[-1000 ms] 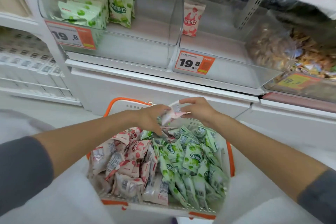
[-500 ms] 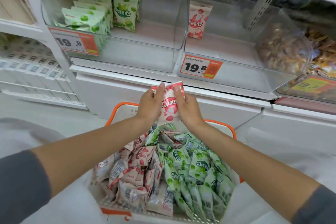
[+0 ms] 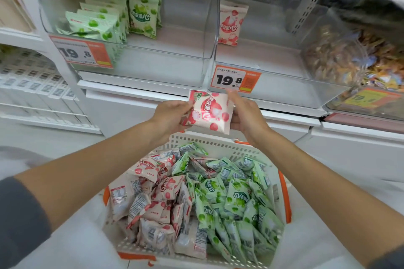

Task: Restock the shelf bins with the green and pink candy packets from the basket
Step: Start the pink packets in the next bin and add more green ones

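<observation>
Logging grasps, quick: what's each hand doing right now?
Left hand: holding the pink packet by its left edge.
Right hand: holding the same packet's right edge.

Two hands: left hand (image 3: 170, 116), right hand (image 3: 248, 113); one held pink packet (image 3: 209, 113); one basket (image 3: 218, 141), pink heap (image 3: 157, 203) and green heap (image 3: 236, 199) too jumbled to count; three clear bins: left bin (image 3: 164, 67), middle bin (image 3: 284, 67), right bin (image 3: 317, 35); three price tags (image 3: 236, 79); one standing pink packet (image 3: 229, 26) in middle bin.
</observation>
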`<control>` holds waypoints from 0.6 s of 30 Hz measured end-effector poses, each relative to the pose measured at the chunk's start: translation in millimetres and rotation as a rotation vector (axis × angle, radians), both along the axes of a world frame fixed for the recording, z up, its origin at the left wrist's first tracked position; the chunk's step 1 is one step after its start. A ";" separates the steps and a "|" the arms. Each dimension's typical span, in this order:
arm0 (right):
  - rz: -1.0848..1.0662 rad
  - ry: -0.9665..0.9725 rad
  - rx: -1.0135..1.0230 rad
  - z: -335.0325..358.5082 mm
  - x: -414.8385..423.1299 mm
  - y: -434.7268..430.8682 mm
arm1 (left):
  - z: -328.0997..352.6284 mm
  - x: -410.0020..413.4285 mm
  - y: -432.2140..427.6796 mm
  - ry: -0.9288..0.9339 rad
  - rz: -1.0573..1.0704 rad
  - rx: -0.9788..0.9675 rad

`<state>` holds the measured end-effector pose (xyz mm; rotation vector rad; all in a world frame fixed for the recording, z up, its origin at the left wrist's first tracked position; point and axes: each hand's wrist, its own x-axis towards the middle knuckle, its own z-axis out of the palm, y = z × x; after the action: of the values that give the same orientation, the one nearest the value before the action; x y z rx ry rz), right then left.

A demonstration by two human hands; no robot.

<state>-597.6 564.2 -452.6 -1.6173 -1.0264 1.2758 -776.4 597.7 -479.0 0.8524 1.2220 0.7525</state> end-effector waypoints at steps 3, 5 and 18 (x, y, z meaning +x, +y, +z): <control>0.097 0.028 -0.035 -2.4 4.3 -5.2 | -5.1 0.6 -3.2 -0.058 0.070 0.006; 0.080 -0.024 0.010 3.1 6.0 -5.7 | -6.7 2.7 -6.3 -0.049 0.088 0.023; -0.061 -0.544 0.438 136.4 62.7 73.7 | 92.3 19.8 65.4 0.372 0.045 0.833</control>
<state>-534.9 637.8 -316.2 -1.6544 -1.4499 0.5114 -756.6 663.1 -386.7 1.7081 1.2490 1.2059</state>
